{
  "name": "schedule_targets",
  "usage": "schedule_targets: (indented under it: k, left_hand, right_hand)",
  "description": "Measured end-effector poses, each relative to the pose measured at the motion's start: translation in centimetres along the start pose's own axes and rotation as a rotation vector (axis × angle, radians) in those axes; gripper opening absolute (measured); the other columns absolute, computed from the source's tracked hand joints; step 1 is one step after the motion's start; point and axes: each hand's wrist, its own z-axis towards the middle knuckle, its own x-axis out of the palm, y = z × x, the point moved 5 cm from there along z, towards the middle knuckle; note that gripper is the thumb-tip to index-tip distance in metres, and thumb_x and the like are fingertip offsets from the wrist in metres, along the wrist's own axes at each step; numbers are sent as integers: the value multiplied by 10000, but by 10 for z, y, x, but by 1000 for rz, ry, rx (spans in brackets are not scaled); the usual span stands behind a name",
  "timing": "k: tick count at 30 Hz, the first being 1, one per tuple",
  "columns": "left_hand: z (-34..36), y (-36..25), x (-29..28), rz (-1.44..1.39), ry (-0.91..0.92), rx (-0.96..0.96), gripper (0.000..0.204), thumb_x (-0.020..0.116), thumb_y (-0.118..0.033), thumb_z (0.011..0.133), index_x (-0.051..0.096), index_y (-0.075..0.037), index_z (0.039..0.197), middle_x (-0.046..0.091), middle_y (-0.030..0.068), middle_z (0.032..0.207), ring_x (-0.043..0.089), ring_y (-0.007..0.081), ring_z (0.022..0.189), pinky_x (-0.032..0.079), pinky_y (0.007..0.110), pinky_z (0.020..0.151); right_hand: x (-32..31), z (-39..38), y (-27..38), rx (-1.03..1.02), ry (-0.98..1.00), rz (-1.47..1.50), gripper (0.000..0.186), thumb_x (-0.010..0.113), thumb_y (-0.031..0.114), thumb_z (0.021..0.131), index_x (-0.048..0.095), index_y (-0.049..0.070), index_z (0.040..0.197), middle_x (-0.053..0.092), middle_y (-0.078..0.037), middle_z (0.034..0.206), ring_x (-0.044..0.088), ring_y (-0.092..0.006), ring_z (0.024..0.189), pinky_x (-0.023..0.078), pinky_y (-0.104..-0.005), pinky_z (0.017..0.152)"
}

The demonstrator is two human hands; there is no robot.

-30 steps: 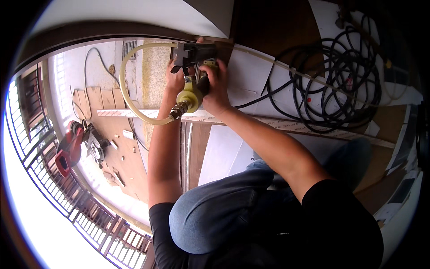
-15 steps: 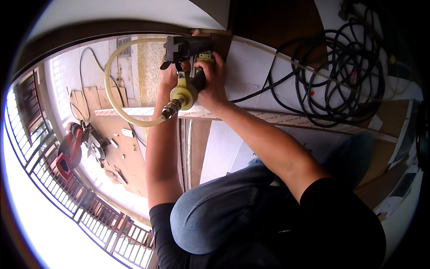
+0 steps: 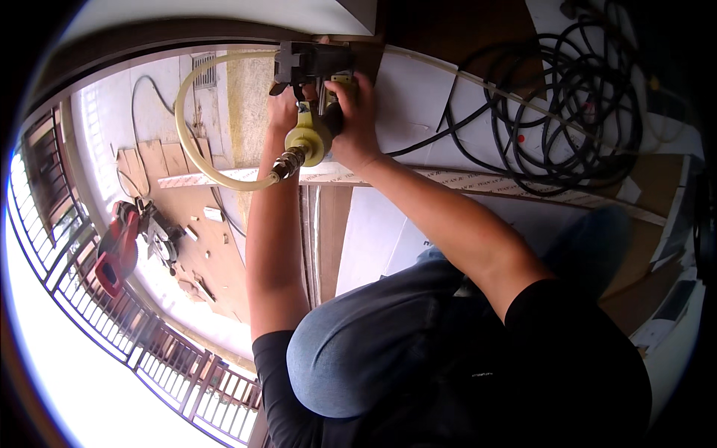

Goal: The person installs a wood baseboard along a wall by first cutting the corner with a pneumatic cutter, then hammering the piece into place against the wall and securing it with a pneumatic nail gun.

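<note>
Just below the dark frame (image 3: pixel 187 39), my right hand (image 3: pixel 355 119) is closed round the grip of a yellow-green nail gun (image 3: pixel 308 137) with a black head (image 3: pixel 314 63). A pale yellow hose (image 3: pixel 187 89) loops from a brass coupling (image 3: pixel 290 163) at the gun's rear up past the head. My left hand (image 3: pixel 285 104) is mostly hidden behind the gun, its fingers partly closed on something I cannot make out, one fingertip showing above the black head. Pale boards lie under my right forearm.
Coiled black hose (image 3: pixel 560 112) lies on white sheets at right, crossed by a long printed strip (image 3: pixel 478 183). A red-and-black saw (image 3: pixel 118 246) and offcuts sit on a board (image 3: pixel 209 269) at left, beside a railing (image 3: pixel 149 343). My bent knee (image 3: pixel 321 358) is below my hands.
Both my hands and the nail gun have moved upward in the picture, slightly left at first. The surroundings on the right also sit a little higher in view.
</note>
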Motion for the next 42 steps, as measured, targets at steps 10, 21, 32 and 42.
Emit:
schedule_targets:
  k: [10,21,32,42]
  left_hand:
    - [-3,6,-3,50,15,-10,453,580,-136,908,655,-189,1351,755,105,1049,717,341,908,575,445,749]
    - [-1,5,9,99,35,13,423,577,-142,916,664,-183,1329,752,111,1038,712,352,911,574,455,749]
    - [1,-14,14,313,29,-94,469,569,-152,935,601,-200,1401,733,139,1031,700,381,931,572,482,760]
    - [9,-34,50,-500,-404,-403,765,567,-65,909,290,-60,1622,500,278,1491,492,372,1399,425,457,1131]
  right_hand:
    - [0,-1,1,30,15,-20,692,831,134,753,532,152,1376,316,-308,1515,389,-523,1380,345,-535,1159]
    - [1,-5,-2,27,13,-30,623,812,54,743,554,167,1299,309,-290,1523,364,-508,1399,336,-505,1157]
    - [-57,-7,24,-69,122,27,810,835,87,764,426,54,1463,348,-275,1501,392,-502,1356,346,-519,1156]
    - [-419,-68,41,-11,148,-385,755,694,48,915,324,-25,1569,444,-213,1470,464,-324,1313,362,-442,1146]
